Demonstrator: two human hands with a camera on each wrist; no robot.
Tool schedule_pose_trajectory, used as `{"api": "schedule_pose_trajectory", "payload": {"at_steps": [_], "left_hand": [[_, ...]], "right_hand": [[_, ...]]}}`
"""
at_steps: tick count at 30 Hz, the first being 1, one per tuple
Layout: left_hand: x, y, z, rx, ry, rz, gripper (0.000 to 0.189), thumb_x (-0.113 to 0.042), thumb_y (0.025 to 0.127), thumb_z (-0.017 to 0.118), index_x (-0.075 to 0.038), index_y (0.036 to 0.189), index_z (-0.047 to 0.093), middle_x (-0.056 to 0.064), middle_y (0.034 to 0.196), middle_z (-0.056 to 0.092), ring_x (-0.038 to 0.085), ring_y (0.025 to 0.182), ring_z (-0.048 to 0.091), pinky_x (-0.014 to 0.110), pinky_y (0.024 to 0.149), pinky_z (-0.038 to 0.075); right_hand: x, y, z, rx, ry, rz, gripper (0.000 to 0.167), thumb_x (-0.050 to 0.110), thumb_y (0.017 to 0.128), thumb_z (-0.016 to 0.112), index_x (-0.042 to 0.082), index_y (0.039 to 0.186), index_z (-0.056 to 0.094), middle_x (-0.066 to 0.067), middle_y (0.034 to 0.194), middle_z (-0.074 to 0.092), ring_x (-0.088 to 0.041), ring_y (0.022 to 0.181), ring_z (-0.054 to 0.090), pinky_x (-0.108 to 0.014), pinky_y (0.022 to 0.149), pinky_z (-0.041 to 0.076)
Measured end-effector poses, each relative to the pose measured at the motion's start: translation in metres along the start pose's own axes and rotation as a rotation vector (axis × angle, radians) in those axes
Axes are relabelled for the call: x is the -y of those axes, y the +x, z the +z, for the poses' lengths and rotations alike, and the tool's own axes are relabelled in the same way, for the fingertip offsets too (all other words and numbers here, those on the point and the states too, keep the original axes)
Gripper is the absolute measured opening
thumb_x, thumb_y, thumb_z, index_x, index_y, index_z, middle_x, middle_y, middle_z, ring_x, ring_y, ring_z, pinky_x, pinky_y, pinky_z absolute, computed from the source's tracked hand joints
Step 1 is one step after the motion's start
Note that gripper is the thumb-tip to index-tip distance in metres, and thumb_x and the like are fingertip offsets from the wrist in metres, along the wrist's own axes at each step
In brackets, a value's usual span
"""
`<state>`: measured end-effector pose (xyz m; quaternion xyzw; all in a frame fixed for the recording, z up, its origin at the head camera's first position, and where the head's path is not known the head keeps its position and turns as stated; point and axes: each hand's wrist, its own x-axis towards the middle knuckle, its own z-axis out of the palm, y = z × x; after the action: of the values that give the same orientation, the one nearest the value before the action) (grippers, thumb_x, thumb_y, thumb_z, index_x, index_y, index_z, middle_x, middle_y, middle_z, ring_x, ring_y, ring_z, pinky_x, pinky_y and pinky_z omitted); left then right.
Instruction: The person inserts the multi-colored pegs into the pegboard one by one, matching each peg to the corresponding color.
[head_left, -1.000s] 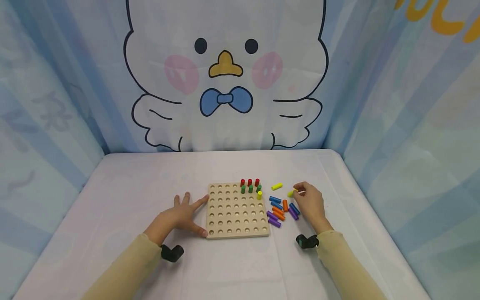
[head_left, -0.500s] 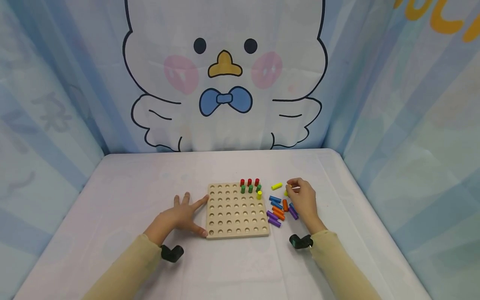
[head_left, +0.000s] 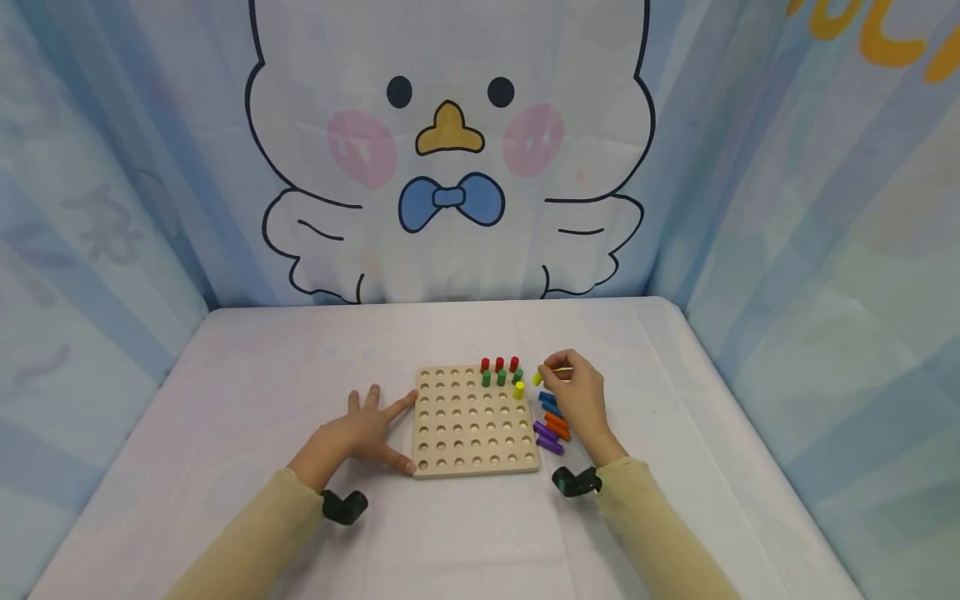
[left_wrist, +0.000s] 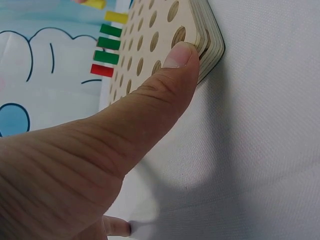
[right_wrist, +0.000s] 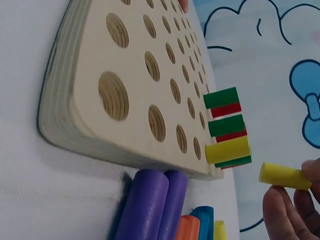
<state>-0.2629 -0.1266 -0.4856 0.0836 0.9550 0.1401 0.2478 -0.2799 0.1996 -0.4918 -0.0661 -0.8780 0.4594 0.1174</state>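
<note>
A square wooden pegboard (head_left: 468,433) lies flat on the table. My left hand (head_left: 360,429) has its fingers spread against the board's left side, and the thumb (left_wrist: 175,65) touches the near corner. Just off the board's far right corner, my right hand (head_left: 583,404) pinches a yellow peg (right_wrist: 282,176) between thumb and fingers, tilted and apart from the board. Red pegs (head_left: 499,364) stand in the back row at the right, with green pegs (head_left: 502,380) in front of them. One yellow peg (head_left: 519,391) stands in the third row.
Loose purple pegs (head_left: 550,446), orange pegs (head_left: 557,422) and blue pegs (head_left: 549,398) lie right of the board, partly under my right hand. Another loose yellow peg (right_wrist: 220,231) shows in the right wrist view. A curtain (head_left: 450,275) with a cartoon bird hangs behind the table.
My right hand has carried the yellow peg leftward, from beyond the loose pegs to beside the board's far right corner. The left hand and board have stayed in place.
</note>
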Motion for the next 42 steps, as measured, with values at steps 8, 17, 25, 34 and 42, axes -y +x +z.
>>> {"api": "schedule_pose_trajectory", "payload": {"at_steps": [8,17,25,34,42], "left_hand": [[0.001,0.000,0.001,-0.010,0.008,0.002,0.125,-0.063,0.066,0.091,-0.032,0.166,0.023,0.036,0.168,0.001,0.066,0.150,-0.003,0.089,0.100,0.026],[0.000,0.000,0.001,-0.013,0.010,0.004,0.125,-0.063,0.065,0.091,-0.032,0.166,0.022,0.036,0.168,0.002,0.066,0.150,-0.003,0.089,0.100,0.026],[0.000,0.000,0.001,-0.013,0.007,-0.003,0.125,-0.063,0.065,0.091,-0.033,0.166,0.022,0.035,0.168,0.002,0.065,0.150,-0.003,0.089,0.100,0.026],[0.000,0.001,0.001,-0.012,0.005,-0.007,0.125,-0.064,0.065,0.090,-0.034,0.165,0.022,0.034,0.169,0.002,0.065,0.151,-0.003,0.091,0.097,0.025],[0.001,0.001,0.002,-0.016,0.001,-0.002,0.126,-0.065,0.064,0.091,-0.035,0.165,0.022,0.034,0.169,0.001,0.065,0.151,-0.004,0.092,0.096,0.025]], "right_hand": [[0.006,-0.002,0.013,-0.003,0.034,-0.038,0.020,0.028,0.098,0.074,0.011,0.105,0.067,-0.007,0.107,0.073,-0.023,0.099,0.069,-0.039,0.084,0.061],[0.006,-0.004,0.026,-0.008,0.016,-0.057,0.017,0.026,0.096,0.076,0.011,0.097,0.069,-0.007,0.097,0.075,-0.024,0.094,0.068,-0.037,0.085,0.052],[0.002,-0.003,0.034,0.026,-0.029,-0.015,0.015,0.028,0.097,0.075,0.014,0.096,0.072,-0.004,0.097,0.074,-0.023,0.098,0.064,-0.038,0.086,0.050],[0.002,-0.004,0.035,0.043,-0.047,-0.026,0.018,0.032,0.095,0.077,0.014,0.093,0.073,-0.003,0.098,0.075,-0.025,0.103,0.066,-0.043,0.092,0.053],[0.002,-0.004,0.037,0.064,-0.084,-0.016,0.017,0.031,0.095,0.077,0.015,0.093,0.074,-0.002,0.098,0.076,-0.025,0.103,0.065,-0.043,0.092,0.053]]}}
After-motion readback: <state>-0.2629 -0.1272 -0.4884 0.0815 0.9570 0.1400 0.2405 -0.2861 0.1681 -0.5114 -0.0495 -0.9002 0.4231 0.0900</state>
